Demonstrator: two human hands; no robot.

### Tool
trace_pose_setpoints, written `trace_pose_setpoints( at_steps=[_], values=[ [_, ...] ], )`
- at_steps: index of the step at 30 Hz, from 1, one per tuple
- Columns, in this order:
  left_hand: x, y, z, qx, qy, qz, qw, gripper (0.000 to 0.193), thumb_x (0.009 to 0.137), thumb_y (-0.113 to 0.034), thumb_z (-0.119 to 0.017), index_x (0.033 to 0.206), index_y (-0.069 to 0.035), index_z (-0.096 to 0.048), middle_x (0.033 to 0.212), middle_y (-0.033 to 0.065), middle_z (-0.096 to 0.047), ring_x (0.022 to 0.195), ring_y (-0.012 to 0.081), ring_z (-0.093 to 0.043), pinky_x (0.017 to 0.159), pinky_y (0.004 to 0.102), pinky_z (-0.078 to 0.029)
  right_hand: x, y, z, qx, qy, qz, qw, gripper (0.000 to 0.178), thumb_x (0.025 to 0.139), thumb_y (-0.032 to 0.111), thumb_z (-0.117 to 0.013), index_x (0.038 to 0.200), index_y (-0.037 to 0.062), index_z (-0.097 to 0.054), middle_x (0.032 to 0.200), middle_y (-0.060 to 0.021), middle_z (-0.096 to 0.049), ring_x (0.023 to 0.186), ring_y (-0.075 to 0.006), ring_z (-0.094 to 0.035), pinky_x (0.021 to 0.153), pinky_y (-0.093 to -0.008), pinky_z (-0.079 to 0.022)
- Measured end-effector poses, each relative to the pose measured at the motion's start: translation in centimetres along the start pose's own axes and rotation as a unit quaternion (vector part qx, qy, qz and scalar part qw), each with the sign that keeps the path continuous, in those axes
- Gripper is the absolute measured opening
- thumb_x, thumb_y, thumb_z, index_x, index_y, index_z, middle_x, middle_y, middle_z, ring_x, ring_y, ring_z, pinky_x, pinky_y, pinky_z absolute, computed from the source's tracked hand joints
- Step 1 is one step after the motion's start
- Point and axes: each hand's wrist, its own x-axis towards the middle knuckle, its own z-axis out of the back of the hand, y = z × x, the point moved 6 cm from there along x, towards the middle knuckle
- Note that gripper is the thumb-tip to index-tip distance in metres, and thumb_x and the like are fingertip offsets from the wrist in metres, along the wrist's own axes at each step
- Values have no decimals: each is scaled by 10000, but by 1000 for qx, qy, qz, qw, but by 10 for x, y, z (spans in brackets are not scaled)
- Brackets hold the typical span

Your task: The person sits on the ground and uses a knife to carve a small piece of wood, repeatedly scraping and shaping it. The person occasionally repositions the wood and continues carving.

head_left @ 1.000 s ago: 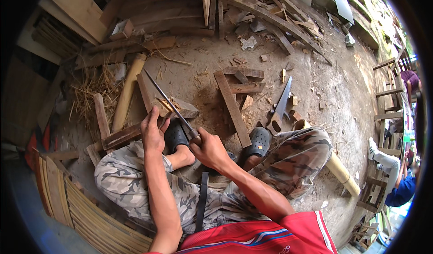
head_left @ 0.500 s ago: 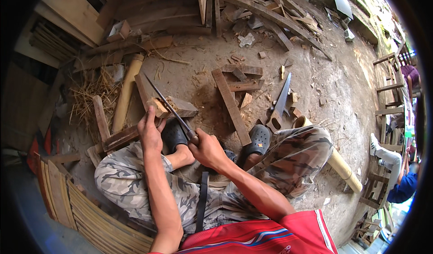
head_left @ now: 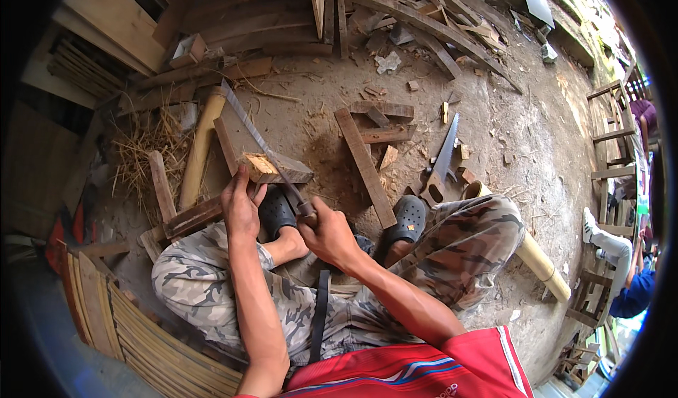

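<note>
My left hand point(head_left: 241, 204) is closed on a small wooden block point(head_left: 260, 166), whose pale, freshly cut end faces up. Wrapped round a handle, my right hand point(head_left: 328, 239) grips a long-bladed machete point(head_left: 256, 133). Its blade slants up and to the left, passing along the right side of the block; whether it touches the wood I cannot tell. Just behind and below the block is a dark wooden piece point(head_left: 291, 166), partly hidden by the blade. Both hands are between my bent knees, above my left clog point(head_left: 277, 213).
A handsaw point(head_left: 443, 159) lies on the ground to the right, near a bamboo pole point(head_left: 542, 269). Ahead is a group of cut timber pieces point(head_left: 364, 168). Another bamboo pole point(head_left: 201, 151) and a straw heap point(head_left: 145, 151) are at the left. A person point(head_left: 632, 295) sits far right.
The machete blade has turned to show more of its flat side, and its tip has moved farther up. My left hand has shifted slightly, and the block's pale end shows more clearly.
</note>
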Motion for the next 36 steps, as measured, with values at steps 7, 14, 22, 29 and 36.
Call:
trace_pose_setpoints(
  at_steps=[7, 14, 22, 29, 36],
  values=[
    [4, 5, 11, 26, 5, 4, 1000, 412, 970, -390, -673, 1230, -71, -648, 1149, 12, -681, 1047, 112, -646, 850, 296, -555, 0, 5, 2, -10, 13, -6, 1000, 231, 845, 168, -673, 958, 15, -541, 780, -305, -636, 819, -517, -619, 685, -542, -491],
    [5, 1, 10, 19, -13, 0, 1000, 413, 975, -387, -667, 1224, -59, -638, 1138, 30, -689, 986, 130, -683, 797, 276, -573, 2, 0, 0, 20, 5, -5, 1000, 249, 837, 176, -668, 973, 8, -545, 784, -310, -634, 820, -519, -621, 690, -547, -492],
    [0, 0, 6, 25, -12, 2, 1000, 378, 972, -374, -672, 1195, -69, -661, 1135, 31, -693, 1021, 131, -670, 823, 281, -564, 1, 9, -1, 37, -19, -4, 999, 246, 839, 159, -655, 1001, 8, -550, 793, -311, -646, 818, -528, -623, 719, -574, -496],
    [3, 4, 13, 25, 2, 3, 1000, 368, 979, -352, -667, 1218, -72, -658, 1160, 37, -693, 1051, 142, -671, 867, 307, -562, 5, 6, 1, 12, 14, 1, 1000, 252, 835, 165, -671, 998, 21, -545, 791, -301, -649, 816, -516, -628, 709, -554, -505],
    [1, -1, 15, 26, -3, -1, 1000, 355, 983, -354, -663, 1198, -71, -662, 1132, 30, -694, 1023, 133, -668, 851, 299, -554, 5, -1, -3, -15, 17, 22, 999, 273, 824, 161, -681, 998, 7, -539, 781, -310, -643, 810, -522, -624, 708, -566, -499]
  ],
)
